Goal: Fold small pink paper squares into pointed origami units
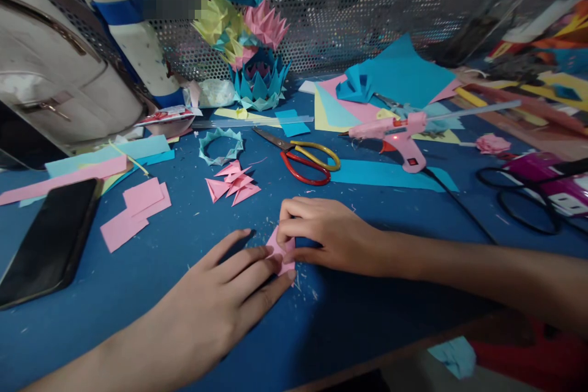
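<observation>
A small piece of pink paper [288,266] lies on the blue tabletop between my hands, partly covered by the fingers. My left hand [229,294] rests with fingers stretched out, several fingertips pressing on the paper's left and lower edge. Curled over the upper right side, my right hand [328,236] pinches the paper with thumb and fingers. Beyond them lie several folded pink paper points [234,182], a light blue folded paper ring [221,147] and scissors [298,156] with one red and one yellow handle. Cut pink paper pieces [142,205] are at the left.
A black phone [50,239] and a light bag [55,61] occupy the left, near a bottle [138,43]. Paper flowers [260,82] stand at the back. A pink glue gun [397,135] with a black cord rests over blue paper [390,176] at the right.
</observation>
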The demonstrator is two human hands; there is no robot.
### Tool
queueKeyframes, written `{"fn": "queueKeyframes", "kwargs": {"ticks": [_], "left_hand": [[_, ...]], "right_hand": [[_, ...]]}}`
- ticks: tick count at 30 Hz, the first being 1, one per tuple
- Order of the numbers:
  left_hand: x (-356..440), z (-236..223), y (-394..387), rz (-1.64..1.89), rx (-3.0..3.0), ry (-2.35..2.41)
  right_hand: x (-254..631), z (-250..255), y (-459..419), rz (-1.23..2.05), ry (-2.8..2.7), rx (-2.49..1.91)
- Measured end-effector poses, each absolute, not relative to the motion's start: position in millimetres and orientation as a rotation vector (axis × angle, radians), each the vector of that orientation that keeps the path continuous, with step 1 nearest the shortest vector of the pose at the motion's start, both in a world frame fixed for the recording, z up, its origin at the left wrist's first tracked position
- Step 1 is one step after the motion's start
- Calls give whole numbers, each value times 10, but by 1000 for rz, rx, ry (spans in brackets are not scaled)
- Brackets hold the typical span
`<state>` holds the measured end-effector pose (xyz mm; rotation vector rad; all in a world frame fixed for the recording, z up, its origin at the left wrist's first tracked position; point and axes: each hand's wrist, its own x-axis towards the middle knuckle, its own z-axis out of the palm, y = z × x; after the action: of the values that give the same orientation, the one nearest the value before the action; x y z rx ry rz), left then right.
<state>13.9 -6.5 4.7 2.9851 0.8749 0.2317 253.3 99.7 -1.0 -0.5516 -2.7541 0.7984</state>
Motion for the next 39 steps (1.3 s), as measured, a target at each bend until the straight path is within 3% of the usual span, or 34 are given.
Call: {"fn": "queueKeyframes", "kwargs": {"ticks": [13, 39], "left_hand": [[260, -84, -200, 368, 2899, 1058], [119, 13, -88, 413, 2919, 897]], "right_hand": [[2514, 13, 992, 828, -2760, -573], [2534, -40, 1003, 786, -2731, -523]]}}
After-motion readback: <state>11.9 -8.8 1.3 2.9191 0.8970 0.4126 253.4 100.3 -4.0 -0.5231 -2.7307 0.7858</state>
